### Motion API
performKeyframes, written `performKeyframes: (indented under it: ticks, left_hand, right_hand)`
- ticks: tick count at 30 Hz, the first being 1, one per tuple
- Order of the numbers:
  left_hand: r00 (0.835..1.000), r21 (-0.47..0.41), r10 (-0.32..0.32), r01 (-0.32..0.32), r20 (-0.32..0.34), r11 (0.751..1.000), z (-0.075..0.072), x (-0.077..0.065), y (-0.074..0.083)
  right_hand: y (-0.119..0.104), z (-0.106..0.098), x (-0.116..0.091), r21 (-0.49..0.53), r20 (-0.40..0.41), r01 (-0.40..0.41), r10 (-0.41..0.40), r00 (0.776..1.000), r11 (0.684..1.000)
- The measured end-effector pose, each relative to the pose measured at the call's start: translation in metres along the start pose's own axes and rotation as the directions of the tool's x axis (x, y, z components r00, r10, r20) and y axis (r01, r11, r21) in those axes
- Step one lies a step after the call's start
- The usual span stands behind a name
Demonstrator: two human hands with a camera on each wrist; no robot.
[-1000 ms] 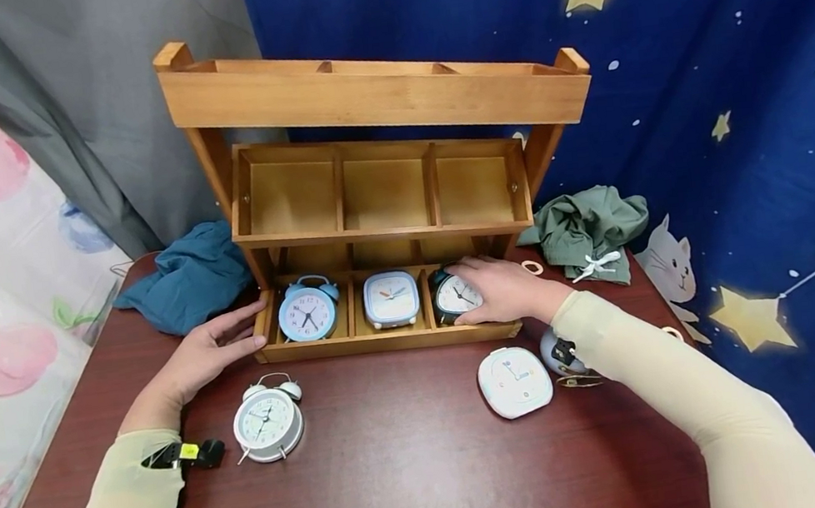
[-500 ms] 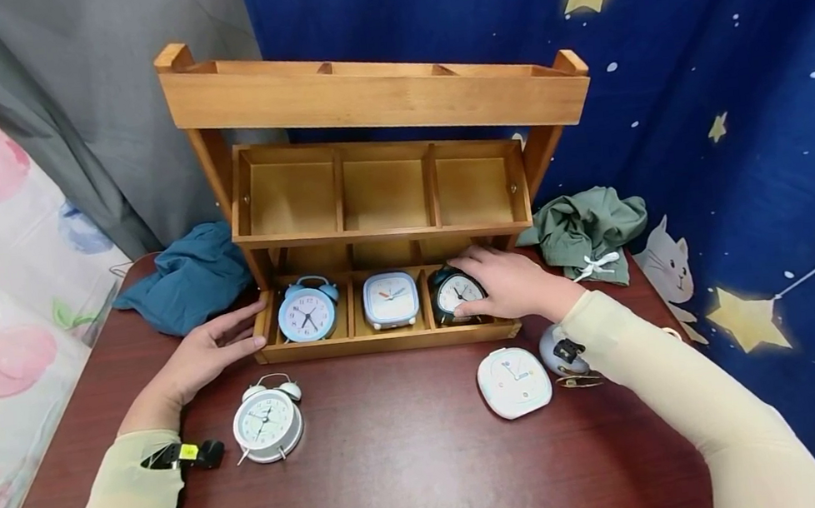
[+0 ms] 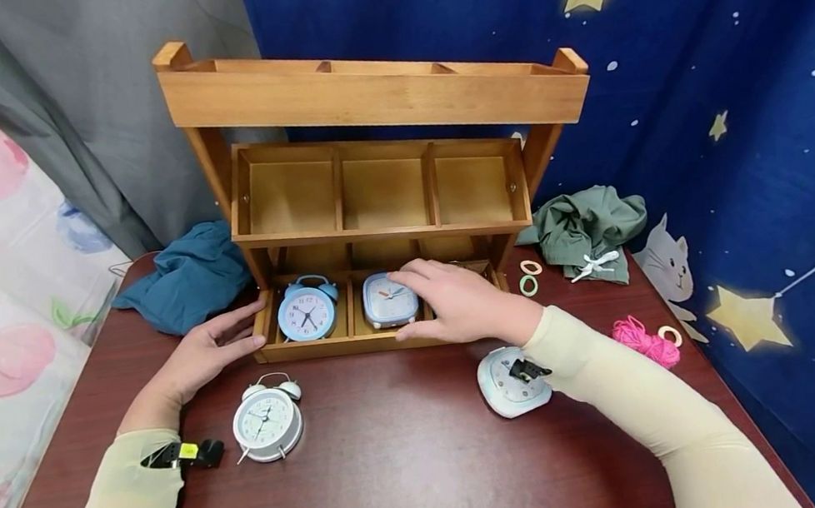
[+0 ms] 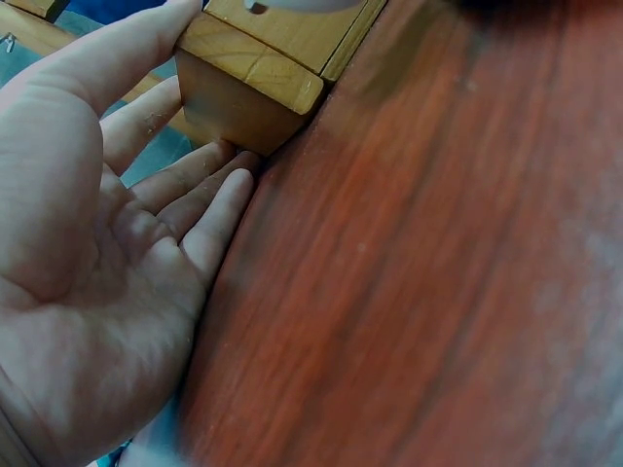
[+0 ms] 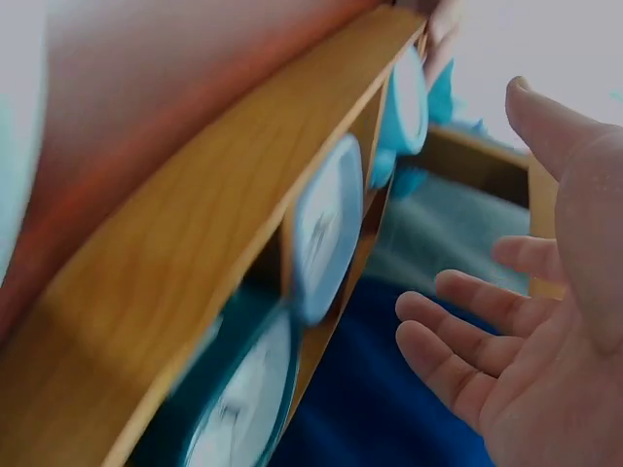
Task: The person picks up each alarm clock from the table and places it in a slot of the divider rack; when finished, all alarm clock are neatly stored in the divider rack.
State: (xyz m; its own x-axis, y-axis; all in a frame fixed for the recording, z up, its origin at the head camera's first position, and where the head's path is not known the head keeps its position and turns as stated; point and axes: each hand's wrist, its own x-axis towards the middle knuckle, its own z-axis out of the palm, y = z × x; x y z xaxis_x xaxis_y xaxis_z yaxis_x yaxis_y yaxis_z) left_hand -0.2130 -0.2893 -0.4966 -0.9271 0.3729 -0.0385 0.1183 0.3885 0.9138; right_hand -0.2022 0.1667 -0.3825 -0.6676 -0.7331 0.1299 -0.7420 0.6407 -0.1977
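My left hand touches the left end of the wooden rack's bottom tray with its fingers extended; in the left wrist view its fingertips meet the wooden corner. My right hand hovers over the tray's right side, fingers spread and holding nothing. Its fingertips overlap the blue square alarm clock in the middle compartment. A light-blue twin-bell alarm clock stands in the left compartment. The dark teal alarm clock in the right compartment is hidden behind my right hand in the head view.
On the table are a white twin-bell clock at left and a white rounded clock partly under my right wrist. Pink yarn, small rings, a teal cloth and a green cloth lie around the rack.
My right hand has let go of the dark teal clock and moved left toward the blue square clock. The pink yarn has come into sight. My left hand has stayed put.
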Motion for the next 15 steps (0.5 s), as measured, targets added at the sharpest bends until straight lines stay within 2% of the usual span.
performKeyframes:
  ticks: [6, 15]
  left_hand:
    - [1.0, 0.001, -0.002, 0.002, -0.001, 1.0, 0.0, 0.0, -0.002]
    - [1.0, -0.007, -0.007, 0.007, -0.005, 1.0, 0.0, 0.001, -0.001]
  right_hand:
    - [-0.032, 0.015, 0.016, 0.063, 0.009, 0.036, -0.037, 0.999, 0.997]
    - [-0.076, 0.046, 0.034, 0.105, 0.052, 0.036, -0.041, 0.998, 0.994]
